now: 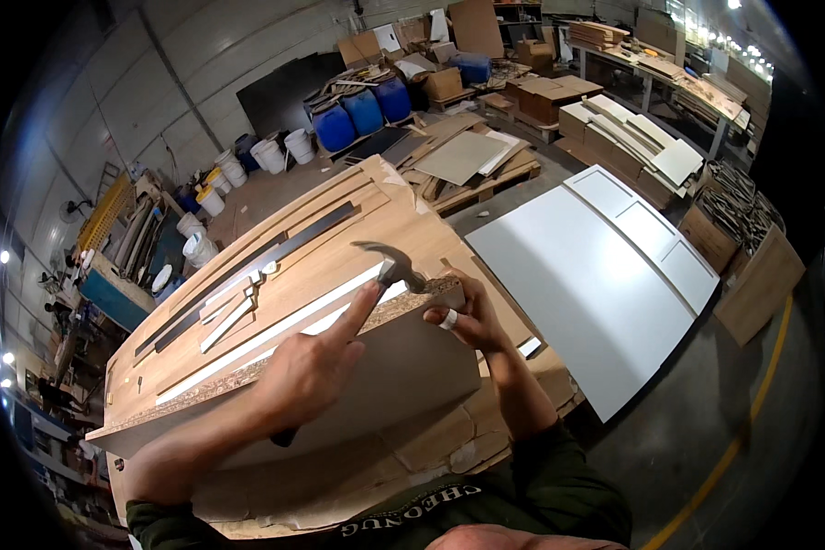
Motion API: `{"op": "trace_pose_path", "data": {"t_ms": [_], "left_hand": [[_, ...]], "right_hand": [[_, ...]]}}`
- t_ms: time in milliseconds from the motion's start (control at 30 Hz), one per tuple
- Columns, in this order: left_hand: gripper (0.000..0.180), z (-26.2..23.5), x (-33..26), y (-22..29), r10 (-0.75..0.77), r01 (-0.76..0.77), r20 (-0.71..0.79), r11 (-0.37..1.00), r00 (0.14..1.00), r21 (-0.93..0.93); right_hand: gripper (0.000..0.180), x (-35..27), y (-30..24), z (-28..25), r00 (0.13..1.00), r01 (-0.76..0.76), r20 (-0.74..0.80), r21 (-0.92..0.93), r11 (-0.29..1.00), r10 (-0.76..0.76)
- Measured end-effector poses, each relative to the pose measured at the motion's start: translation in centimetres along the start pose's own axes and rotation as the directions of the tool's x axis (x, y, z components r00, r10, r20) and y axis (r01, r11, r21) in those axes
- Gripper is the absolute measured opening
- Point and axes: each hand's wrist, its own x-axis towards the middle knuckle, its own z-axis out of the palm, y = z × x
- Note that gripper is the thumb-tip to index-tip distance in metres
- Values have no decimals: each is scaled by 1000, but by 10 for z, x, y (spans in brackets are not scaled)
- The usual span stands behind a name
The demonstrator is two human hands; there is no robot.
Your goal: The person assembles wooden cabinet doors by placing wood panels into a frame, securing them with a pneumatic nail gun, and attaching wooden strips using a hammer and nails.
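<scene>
While the left hand [307, 371] is wrapped tight round the hammer [390, 266] handle, index finger laid along it, the head sits at the panel's [385, 367] top-right corner, long axis running 7 to 1 o'clock. Right hand [467, 316] pinches that chipboard edge, panel standing on the wooden worktop [339, 229], its edge running 8 to 2 o'clock.

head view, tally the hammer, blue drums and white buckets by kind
steel claw hammer in the left hand's grip: 1
big blue plastic drums: 3
white plastic buckets along the wall: about 7
total: about 11
</scene>
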Motion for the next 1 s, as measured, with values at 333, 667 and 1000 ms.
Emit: {"op": "trace_pose_path", "data": {"t_ms": [333,667,1000], "left_hand": [[47,21,13,-7,53,-57,33,990,998,126],[49,4,23,42,-12,6,137,999,990,48],[60,-19,-144,-2,-325,203,-368,921,871,-332]], "right_hand": [[24,-2,4,1,996,37,-83,44,998,-34],[28,-1,7,-1,992,-6,-122,136,991,23],[53,0,15,-10,959,167,-202,-155,974,-197]]}}
